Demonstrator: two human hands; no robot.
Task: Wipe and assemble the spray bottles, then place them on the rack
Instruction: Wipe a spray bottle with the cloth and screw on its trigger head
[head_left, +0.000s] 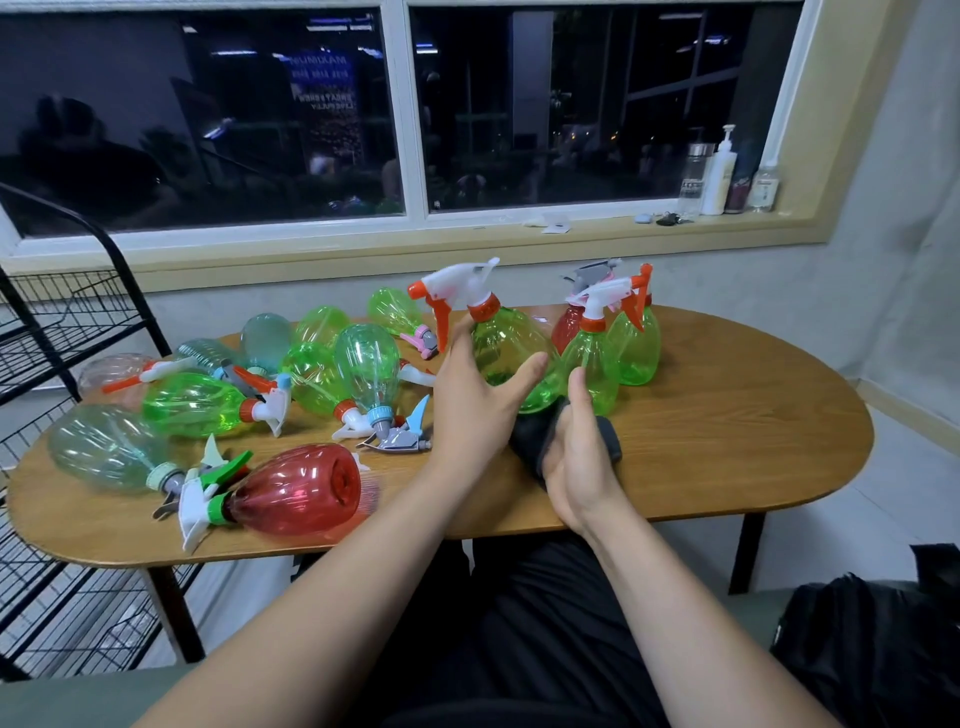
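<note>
A green spray bottle with a white and orange trigger head tilts left above the table's middle. My left hand is spread around its lower body, thumb and fingers extended, touching it. My right hand grips a dark cloth that sits under the bottle's base. Three assembled bottles stand upright just behind, green and red. Several bottles lie on their sides on the left half of the table, among them a red one near the front edge.
The wooden oval table has bare surface on its right half. A black wire rack stands at the left. Toiletry bottles and keys sit on the window sill. A black bag lies at lower right.
</note>
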